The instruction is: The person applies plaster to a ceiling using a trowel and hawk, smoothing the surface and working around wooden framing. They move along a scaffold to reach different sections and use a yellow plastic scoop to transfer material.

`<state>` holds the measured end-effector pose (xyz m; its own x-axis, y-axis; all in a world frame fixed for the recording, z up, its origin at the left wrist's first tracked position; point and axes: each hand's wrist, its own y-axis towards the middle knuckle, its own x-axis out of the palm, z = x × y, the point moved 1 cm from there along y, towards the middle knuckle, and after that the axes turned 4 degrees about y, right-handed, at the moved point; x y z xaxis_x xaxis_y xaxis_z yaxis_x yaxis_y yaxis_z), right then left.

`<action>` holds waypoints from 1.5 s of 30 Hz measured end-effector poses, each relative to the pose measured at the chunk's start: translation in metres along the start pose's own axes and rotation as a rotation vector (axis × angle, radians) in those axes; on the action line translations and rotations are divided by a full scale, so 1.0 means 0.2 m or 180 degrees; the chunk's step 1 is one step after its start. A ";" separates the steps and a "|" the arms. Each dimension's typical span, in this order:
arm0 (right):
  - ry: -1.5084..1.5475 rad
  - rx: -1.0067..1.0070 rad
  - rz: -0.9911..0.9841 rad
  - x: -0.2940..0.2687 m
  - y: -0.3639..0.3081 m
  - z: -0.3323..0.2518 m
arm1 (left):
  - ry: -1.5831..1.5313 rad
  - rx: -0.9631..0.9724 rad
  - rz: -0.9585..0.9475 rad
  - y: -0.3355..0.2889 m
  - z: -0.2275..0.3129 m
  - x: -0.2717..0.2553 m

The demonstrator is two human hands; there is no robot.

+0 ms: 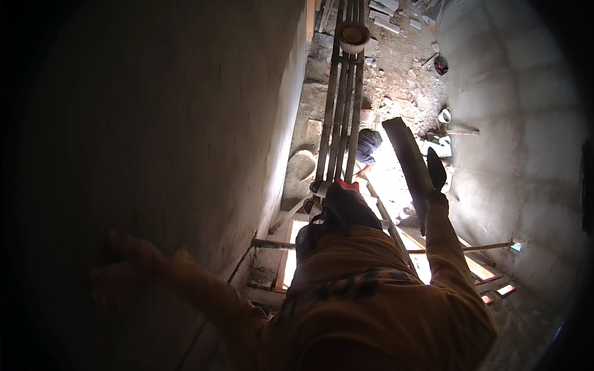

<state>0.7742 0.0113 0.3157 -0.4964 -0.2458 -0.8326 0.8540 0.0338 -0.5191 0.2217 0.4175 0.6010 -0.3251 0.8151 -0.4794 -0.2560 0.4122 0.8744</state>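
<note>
My left hand (133, 269) is stretched out to the left with its fingers spread, dim against the shadowed plaster wall (179, 136). Whether its palm touches the wall I cannot tell. Out to the right, my right hand (437, 203) is closed around a long, straight-edged dark board (408, 154), tilted with its far end up and to the left. Beside the board, a pointed trowel (437, 170) rises from the same hand, its blade dark against the light. The fingers and the grip on each tool are mostly in shadow.
Scaffold poles (340, 105) run forward beneath me, with a round bowl (354, 37) resting on them. Below, a person (369, 145) bends beside a ladder (383, 213). Rubble (408, 80) covers the ground. A curved grey wall (513, 123) stands at the right.
</note>
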 end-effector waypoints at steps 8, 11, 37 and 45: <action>-0.0256 -0.0393 0.0063 0.52 -0.03 0.40 | -0.0546 0.0474 0.0373 0.01 0.05 0.07; 0.0094 -0.0578 0.0761 0.70 -0.11 0.54 | -0.0569 0.0603 0.0544 -0.02 0.04 0.13; 0.0870 0.0248 -0.0103 0.02 0.60 -0.16 | -0.0252 0.0317 0.0742 0.04 1.18 0.32; 0.1002 -0.0184 0.0139 -0.17 0.70 -0.37 | -0.0084 0.0403 0.1060 0.18 1.07 0.47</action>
<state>0.8979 0.0962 0.2566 -0.4909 0.0685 -0.8685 0.8698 0.0948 -0.4841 0.3770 0.5968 0.6038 -0.3477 0.9228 -0.1660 -0.0245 0.1681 0.9855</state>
